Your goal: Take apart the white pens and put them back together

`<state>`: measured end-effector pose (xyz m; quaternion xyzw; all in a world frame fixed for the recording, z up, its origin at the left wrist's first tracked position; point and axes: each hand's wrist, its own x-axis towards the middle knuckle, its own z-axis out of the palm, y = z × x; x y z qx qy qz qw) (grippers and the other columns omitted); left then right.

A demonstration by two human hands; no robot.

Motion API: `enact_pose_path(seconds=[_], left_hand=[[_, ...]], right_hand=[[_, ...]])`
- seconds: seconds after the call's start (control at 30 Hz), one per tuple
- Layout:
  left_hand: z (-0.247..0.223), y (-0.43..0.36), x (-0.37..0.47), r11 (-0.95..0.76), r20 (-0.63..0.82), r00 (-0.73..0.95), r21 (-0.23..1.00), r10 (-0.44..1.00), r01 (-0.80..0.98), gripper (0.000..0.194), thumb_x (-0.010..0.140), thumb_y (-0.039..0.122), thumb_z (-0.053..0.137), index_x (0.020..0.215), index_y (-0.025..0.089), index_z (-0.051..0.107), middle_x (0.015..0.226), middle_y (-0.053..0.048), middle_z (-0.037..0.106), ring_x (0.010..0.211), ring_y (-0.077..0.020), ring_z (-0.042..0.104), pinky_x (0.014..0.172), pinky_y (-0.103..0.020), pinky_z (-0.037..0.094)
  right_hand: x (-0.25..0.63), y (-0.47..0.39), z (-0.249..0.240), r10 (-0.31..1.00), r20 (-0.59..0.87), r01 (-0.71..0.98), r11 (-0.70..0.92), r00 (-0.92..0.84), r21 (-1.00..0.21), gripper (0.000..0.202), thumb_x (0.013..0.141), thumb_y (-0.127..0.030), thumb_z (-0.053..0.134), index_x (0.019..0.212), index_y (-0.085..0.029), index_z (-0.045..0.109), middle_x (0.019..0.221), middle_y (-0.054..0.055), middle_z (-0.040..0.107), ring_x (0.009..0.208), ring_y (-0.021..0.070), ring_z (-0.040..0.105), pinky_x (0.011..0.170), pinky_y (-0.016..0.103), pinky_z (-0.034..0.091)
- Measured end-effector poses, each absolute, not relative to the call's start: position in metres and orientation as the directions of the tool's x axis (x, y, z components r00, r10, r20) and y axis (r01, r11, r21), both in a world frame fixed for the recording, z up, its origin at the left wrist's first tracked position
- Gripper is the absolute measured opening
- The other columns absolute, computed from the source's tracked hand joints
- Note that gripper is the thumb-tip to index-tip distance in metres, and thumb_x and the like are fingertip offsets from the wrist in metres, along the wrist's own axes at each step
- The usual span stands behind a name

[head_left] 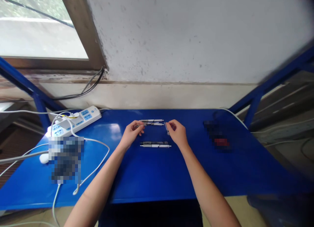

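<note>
Several pens lie on the blue table point(152, 174). Two pens point(155, 144) lie side by side between my hands, one dark and one white. Two more pens point(152, 122) lie a little farther back. My left hand point(131, 133) pinches the left end of a pen from the far pair. In my right hand point(178, 132) is a small clear pen part point(167, 128), gripped between the fingertips just right of the far pens.
A white power strip point(76, 121) with plugs and white cables point(98, 158) sits at the table's back left, beside a blurred patch point(65, 159). Another blurred dark item point(218, 135) lies at the right. A wall and window stand behind; blue frame bars flank the table.
</note>
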<state>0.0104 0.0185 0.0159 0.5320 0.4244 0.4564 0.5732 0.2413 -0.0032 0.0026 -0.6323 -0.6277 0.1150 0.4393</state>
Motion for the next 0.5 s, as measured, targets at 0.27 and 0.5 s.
enact_pose_path(seconds=[0.27, 0.5], left_hand=[[0.015, 0.019, 0.008, 0.025, -0.012, 0.147, 0.996, 0.989, -0.087, 0.029, 0.075, 0.039, 0.068, 0.091, 0.017, 0.06, 0.074, -0.001, 0.061, 0.061, -0.0102, 0.055, 0.055, -0.022, 0.042], [0.015, 0.021, 0.008, 0.023, -0.011, 0.117, 0.995, 0.993, -0.097, 0.03, 0.074, 0.041, 0.067, 0.089, 0.017, 0.06, 0.076, -0.001, 0.061, 0.06, -0.0102, 0.054, 0.054, -0.022, 0.042]], right_hand=[[0.256, 0.0, -0.017, 0.904, 0.378, 0.87, 0.012, 0.202, -0.493, 0.015, 0.08, -0.031, 0.055, 0.068, -0.022, 0.053, 0.071, 0.007, 0.058, 0.072, 0.0232, 0.052, 0.07, 0.035, 0.041], [0.249, 0.001, 0.004, 0.962, 0.181, 0.384, 0.09, 0.206, -0.919, 0.026, 0.086, -0.042, 0.048, 0.082, -0.02, 0.062, 0.061, 0.0, 0.057, 0.055, 0.0156, 0.054, 0.055, 0.027, 0.041]])
